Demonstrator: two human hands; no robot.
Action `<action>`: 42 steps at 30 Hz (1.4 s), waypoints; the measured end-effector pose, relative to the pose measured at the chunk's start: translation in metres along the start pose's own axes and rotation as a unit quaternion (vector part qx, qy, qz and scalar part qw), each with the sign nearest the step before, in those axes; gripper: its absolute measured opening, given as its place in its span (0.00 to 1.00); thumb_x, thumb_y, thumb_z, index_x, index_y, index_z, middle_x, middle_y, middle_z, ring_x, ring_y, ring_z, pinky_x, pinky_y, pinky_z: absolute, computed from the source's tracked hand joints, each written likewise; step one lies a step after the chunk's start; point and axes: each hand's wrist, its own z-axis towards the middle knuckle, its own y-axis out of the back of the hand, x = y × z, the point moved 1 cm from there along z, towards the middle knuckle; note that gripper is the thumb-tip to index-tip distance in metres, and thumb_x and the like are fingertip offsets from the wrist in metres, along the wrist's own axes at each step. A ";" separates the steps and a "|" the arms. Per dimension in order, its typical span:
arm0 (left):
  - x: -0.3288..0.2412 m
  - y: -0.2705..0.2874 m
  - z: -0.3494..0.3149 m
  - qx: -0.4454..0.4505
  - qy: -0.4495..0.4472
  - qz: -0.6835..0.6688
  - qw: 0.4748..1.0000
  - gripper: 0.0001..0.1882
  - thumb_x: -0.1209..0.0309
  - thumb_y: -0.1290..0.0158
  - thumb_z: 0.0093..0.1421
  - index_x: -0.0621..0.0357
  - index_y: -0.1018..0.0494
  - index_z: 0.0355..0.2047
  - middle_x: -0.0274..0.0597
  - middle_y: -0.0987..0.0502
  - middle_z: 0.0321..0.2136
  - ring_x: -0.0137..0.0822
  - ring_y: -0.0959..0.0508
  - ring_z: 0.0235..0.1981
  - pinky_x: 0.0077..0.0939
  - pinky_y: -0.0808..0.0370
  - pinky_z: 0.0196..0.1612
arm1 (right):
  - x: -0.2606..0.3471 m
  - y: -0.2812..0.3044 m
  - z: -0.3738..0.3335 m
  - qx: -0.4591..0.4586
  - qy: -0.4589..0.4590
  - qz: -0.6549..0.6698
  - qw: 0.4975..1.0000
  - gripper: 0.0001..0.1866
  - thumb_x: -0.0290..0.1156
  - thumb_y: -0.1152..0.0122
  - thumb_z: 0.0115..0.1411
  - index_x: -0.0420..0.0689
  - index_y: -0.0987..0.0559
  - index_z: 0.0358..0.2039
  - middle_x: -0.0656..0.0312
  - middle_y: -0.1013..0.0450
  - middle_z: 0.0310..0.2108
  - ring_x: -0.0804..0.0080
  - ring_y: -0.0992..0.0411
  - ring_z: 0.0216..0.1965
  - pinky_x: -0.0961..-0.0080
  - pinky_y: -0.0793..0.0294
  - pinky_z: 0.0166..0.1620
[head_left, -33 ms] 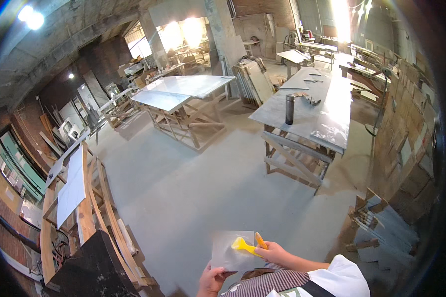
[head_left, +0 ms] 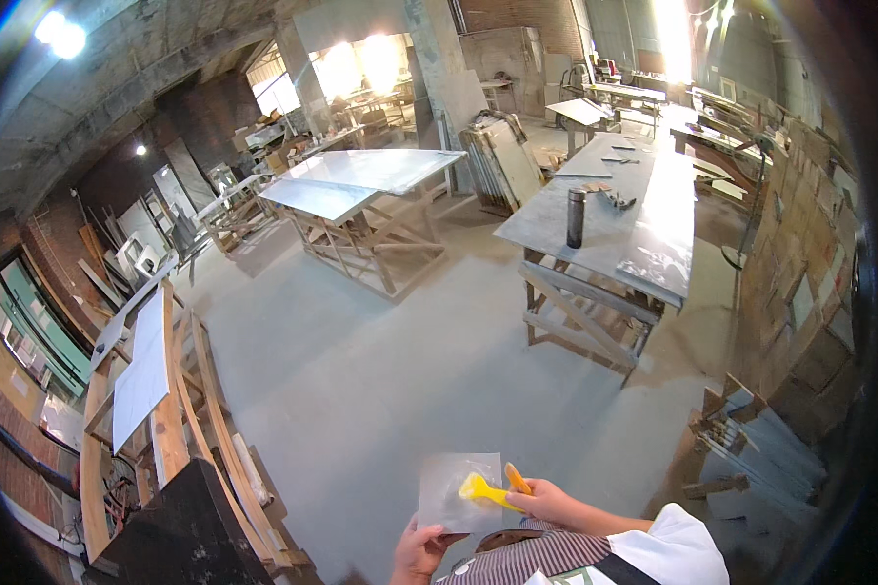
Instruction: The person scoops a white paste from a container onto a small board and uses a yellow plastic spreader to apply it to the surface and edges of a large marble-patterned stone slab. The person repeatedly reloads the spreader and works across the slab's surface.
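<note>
My left hand (head_left: 419, 552) grips the lower left edge of a flat, grey, square sheet (head_left: 440, 509) in front of my body. A pale smear shows on its upper face. My right hand (head_left: 544, 505) is closed around a yellow scraper (head_left: 488, 491), whose broad end lies over the sheet, touching it or just above. A second tool with an orange-brown handle (head_left: 516, 478) sticks up from the same hand; its other end is hidden. A striped apron (head_left: 541, 560) shows below my hands.
A long worktable (head_left: 610, 208) on wooden trestles stands ahead right, bearing a dark bottle (head_left: 576, 218). Another trestle table (head_left: 361, 174) is farther ahead. To the left runs a wooden frame (head_left: 173, 429) with a white panel (head_left: 140, 375). Scrap sheets (head_left: 761, 450) lean at lower right.
The view has shifted slightly, so the right-hand table sits a little farther right. The scraper's yellow end is slightly lower and farther right over the sheet. Both grips stay the same.
</note>
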 end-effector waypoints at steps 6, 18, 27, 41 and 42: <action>-0.071 -0.039 0.107 0.028 -0.082 0.052 0.995 0.28 0.77 0.51 0.53 0.67 0.41 0.56 0.56 0.31 0.52 0.55 0.28 0.52 0.60 0.29 0.52 | 0.054 0.032 0.087 0.102 -0.032 -0.138 0.985 0.22 0.47 0.45 0.60 0.40 0.26 0.44 0.62 0.30 0.31 0.74 0.33 0.34 0.77 0.34 0.42; -0.173 -0.068 0.399 -0.024 -0.002 0.096 0.995 0.13 0.75 0.49 0.59 0.61 0.31 0.45 0.47 0.24 0.38 0.41 0.22 0.34 0.40 0.21 0.42 | 0.209 0.154 0.356 0.045 0.008 -0.012 0.999 0.21 0.46 0.43 0.60 0.43 0.27 0.46 0.72 0.36 0.21 0.84 0.40 0.18 0.84 0.39 0.22; -0.284 -0.135 0.602 -0.022 0.183 0.024 0.983 0.17 0.72 0.46 0.57 0.61 0.31 0.47 0.47 0.24 0.39 0.41 0.22 0.35 0.39 0.22 0.43 | 0.301 0.247 0.491 0.072 0.029 0.145 0.986 0.16 0.43 0.45 0.61 0.44 0.27 0.42 0.71 0.37 0.22 0.84 0.40 0.21 0.84 0.37 0.26; -0.419 -0.278 0.950 0.232 0.205 0.268 0.912 0.24 0.82 0.51 0.54 0.66 0.37 0.54 0.54 0.27 0.48 0.50 0.27 0.51 0.56 0.28 0.52 | 0.421 0.364 0.710 -0.274 0.107 0.161 0.942 0.16 0.43 0.44 0.60 0.41 0.25 0.37 0.70 0.33 0.23 0.82 0.37 0.25 0.81 0.37 0.29; -0.420 -0.288 0.969 0.229 0.217 0.283 0.906 0.25 0.80 0.51 0.55 0.66 0.38 0.55 0.54 0.29 0.50 0.50 0.28 0.52 0.53 0.29 0.53 | 0.449 0.372 0.705 -0.276 0.108 0.196 0.935 0.15 0.42 0.44 0.60 0.41 0.25 0.35 0.71 0.35 0.22 0.84 0.39 0.23 0.83 0.40 0.27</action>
